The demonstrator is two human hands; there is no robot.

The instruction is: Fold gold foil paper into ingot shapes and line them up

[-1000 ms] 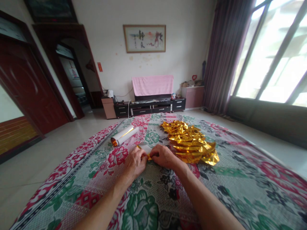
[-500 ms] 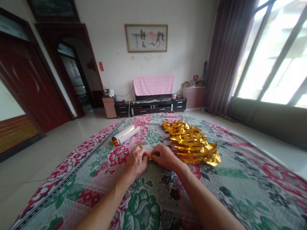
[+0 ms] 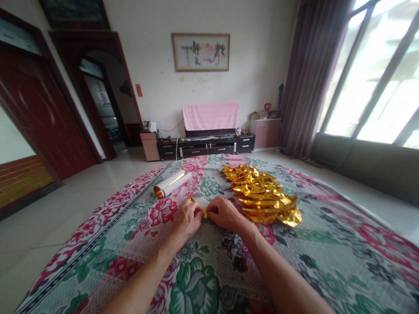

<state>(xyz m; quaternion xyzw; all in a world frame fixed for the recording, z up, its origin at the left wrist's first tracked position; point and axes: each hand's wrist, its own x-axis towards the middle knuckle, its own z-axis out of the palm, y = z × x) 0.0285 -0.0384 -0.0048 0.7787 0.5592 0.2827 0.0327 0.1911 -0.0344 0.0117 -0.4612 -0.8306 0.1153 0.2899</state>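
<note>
Between my hands lies a small sheet of gold foil paper (image 3: 200,201), its pale back facing up and a gold edge showing near my fingertips. My left hand (image 3: 188,217) pinches the near edge from the left. Close beside it, my right hand (image 3: 224,213) pinches the same edge from the right. Part of the sheet is hidden under the fingers. To the right, a heap of folded gold foil pieces (image 3: 262,194) lies in overlapping rows. A loosely rolled stack of foil paper (image 3: 173,183), white outside and gold inside, rests at the left.
A flowered cloth (image 3: 194,283) in red, green and grey covers the round surface under my hands. Beyond it stand a low black cabinet (image 3: 209,149) and a screen under a pink towel (image 3: 211,117). A purple curtain (image 3: 304,78) hangs by the window at right.
Both hands stay at the sheet's near edge, with only slight finger movement. The roll and the gold heap have not moved on the cloth; the view has shifted very slightly.
</note>
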